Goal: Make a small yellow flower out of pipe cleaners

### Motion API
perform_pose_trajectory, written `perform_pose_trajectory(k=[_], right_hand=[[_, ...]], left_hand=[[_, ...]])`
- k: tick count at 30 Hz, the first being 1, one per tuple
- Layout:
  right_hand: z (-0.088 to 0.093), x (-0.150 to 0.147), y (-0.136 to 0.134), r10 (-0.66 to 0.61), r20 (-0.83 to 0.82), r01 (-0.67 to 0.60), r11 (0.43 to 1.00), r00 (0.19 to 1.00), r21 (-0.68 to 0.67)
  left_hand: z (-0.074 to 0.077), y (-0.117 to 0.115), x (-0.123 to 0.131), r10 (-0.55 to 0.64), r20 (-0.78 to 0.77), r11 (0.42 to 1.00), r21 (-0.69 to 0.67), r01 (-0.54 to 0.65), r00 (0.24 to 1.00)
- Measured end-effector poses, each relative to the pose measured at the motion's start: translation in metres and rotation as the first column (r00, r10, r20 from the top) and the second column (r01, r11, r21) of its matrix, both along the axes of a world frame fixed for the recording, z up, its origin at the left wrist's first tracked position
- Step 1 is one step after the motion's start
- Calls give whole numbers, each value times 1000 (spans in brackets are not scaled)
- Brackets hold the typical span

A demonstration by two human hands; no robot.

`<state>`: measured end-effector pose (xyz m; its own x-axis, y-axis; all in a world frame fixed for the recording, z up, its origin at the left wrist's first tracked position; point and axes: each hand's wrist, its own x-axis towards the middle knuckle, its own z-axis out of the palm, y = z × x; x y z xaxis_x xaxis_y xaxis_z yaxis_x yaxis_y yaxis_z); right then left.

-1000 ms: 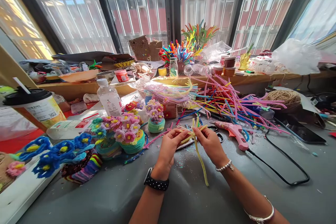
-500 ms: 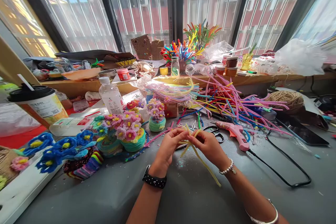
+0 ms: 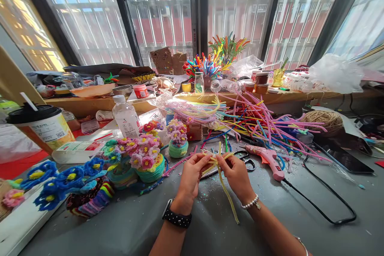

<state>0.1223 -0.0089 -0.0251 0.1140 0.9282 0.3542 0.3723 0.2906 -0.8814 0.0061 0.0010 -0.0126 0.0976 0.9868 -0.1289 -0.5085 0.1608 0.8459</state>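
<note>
Yellow pipe cleaners (image 3: 225, 194), crossed over one another, are pinched between my two hands above the grey table. My left hand (image 3: 193, 174) grips them near the crossing with thumb and forefinger. On the other side of the crossing, my right hand (image 3: 235, 172) pinches them too. One long strand hangs down toward the table and short ends stick out above the fingers. Just beyond my hands lie black-handled scissors (image 3: 249, 163), partly hidden. A pink glue gun (image 3: 270, 160) rests to the right, its black cord looping across the table.
Pipe-cleaner flower pots (image 3: 147, 156) and blue flowers (image 3: 72, 176) stand at the left, near a drink cup (image 3: 45, 130) and a plastic bottle (image 3: 125, 116). Loose pink pipe cleaners (image 3: 270, 122) pile up behind. Farther right are a twine ball (image 3: 322, 122) and a dark phone (image 3: 345, 155).
Both hands still pinch the yellow pipe cleaners, whose crossing has turned; the long strand now hangs more steeply. The camera view has tilted up slightly.
</note>
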Motion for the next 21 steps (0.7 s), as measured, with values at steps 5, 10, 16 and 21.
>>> perform_pose_trajectory(k=[5, 10, 16, 21], right_hand=[[-3, -1, -2, -15, -24, 15, 999, 1000, -28], [-3, 3, -3, -9, -73, 5, 998, 997, -62], [-2, 5, -3, -44, -104, 40, 998, 994, -38], [-2, 4, -1, -77, -157, 69, 996, 985, -55]], left_hand=[[-2, 0, -1, -56, -11, 998, -11, 56, 998], [0, -2, 0, -84, -139, 996, -35, 80, 987], [-4, 2, 0, -46, -212, 998, -47, 37, 976], [-4, 4, 0, 3, -191, 999, -39, -11, 982]])
